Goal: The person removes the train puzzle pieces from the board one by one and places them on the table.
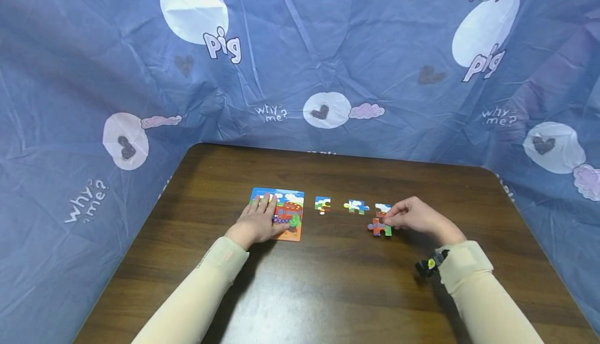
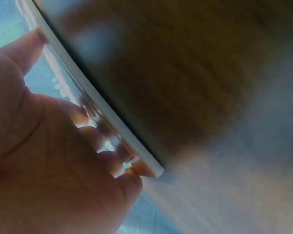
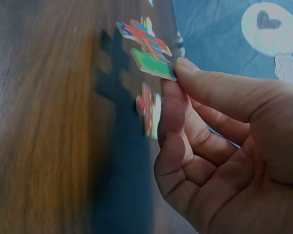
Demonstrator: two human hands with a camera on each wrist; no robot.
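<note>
My left hand (image 1: 255,224) lies with its fingers stretched out over a colourful puzzle board (image 1: 292,209) that shows a red train. In the left wrist view, the fingertips touch the board close to its pale edge (image 2: 105,109). Between thumb and fingertips, my right hand (image 1: 416,216) pinches a red, blue and green jigsaw piece (image 3: 154,63) just above the table. A second jigsaw piece (image 1: 383,208) lies on the table right behind the held one, partly covered in the head view. Further left lie a blue and white piece (image 1: 357,207) and a corner piece (image 1: 322,203).
The dark wooden table (image 1: 337,281) reaches back to a blue printed cloth (image 1: 290,73) that hangs behind and at both sides. A black strap with a small device (image 1: 428,266) sits at the right sleeve's cuff.
</note>
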